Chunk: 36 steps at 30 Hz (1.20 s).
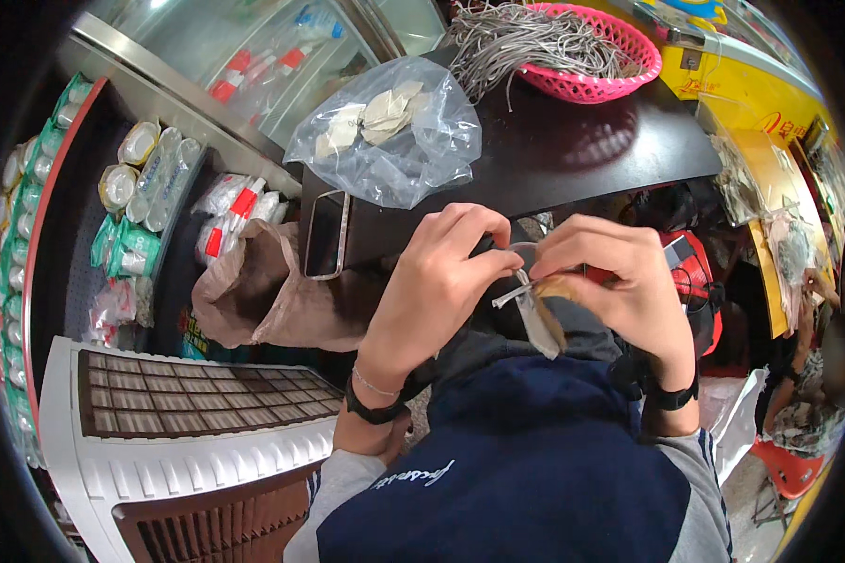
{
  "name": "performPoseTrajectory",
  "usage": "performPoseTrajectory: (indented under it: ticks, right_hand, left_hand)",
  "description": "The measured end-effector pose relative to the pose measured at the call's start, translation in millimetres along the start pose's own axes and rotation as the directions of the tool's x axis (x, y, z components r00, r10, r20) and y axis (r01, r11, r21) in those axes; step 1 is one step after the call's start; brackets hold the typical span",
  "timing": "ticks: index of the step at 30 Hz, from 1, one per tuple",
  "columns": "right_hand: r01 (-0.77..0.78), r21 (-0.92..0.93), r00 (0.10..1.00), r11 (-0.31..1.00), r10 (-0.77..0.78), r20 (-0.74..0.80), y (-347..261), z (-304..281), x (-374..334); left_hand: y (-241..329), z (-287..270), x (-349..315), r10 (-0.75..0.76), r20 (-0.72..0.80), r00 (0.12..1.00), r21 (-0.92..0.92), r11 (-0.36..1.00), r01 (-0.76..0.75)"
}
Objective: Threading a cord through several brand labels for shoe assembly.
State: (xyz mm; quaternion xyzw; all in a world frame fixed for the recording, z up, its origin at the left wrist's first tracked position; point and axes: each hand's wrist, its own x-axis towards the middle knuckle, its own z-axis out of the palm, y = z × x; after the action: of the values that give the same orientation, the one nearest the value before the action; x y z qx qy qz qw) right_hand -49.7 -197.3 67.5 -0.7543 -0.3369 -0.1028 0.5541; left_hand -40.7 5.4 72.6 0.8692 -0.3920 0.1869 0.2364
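Pinched btwn hands (444,267): thin wht cord (511,296)

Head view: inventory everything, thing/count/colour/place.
Basket: 1, pink, table's far side
Cords: many, grey, in and over basket
Bag: 1, clear, on table
Tags: several, pale, in bag
Table: 1, dark, ahead
Phone: 1, dark-faced, table's left end
Sack: 1, brown, left
Air cooler: 1, white and brown, lower left
Packets: many, mixed, left shelves
Stool: 1, red, lower right
Co-worker: 1, patterned clothing, right edge
Held tags: count unclear, pale and tan, right fingers
Pale cord: count unclear, whitish, left fingertips
Left hand, right hand: 2, dark wristbands, centre
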Motion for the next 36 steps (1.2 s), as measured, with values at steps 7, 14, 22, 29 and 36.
performPoseTrajectory:
  ticks: [7, 14, 22, 29, 36]
  right_hand:
    - [-0.124, -0.103, 0.992, 0.987, 0.122, -0.023, -0.6, 13.8, -7.2]
    - [-0.249, 0.062, 0.955, 0.967, 0.255, -0.149, -7.5, 19.8, -5.0]
    - [-0.339, 0.204, 0.915, 0.918, 0.373, -0.155, 6.9, 20.7, 11.1]
    - [-0.288, 0.612, 0.894, 0.736, 0.437, -0.104, 36.2, 16.9, 26.3]
    - [-0.384, 0.615, 0.870, 0.689, 0.493, -0.008, 57.4, 15.1, 35.7]
  left_hand:
    - [-2.5, -1.4, -4.9, -0.018, 0.030, 0.999, -0.048, 0.999, 0.020]
    - [4.3, 0.2, -3.2, -0.233, 0.045, 0.971, -0.367, 0.901, 0.233]
    - [-13.9, 8.8, 2.2, -0.442, 0.208, 0.872, -0.736, 0.517, 0.438]
    - [-43.0, 26.7, 7.5, -0.461, 0.281, 0.842, -0.881, 0.223, 0.416]
    - [-65.9, 54.9, 15.9, -0.431, 0.207, 0.878, -0.914, 0.235, 0.331]
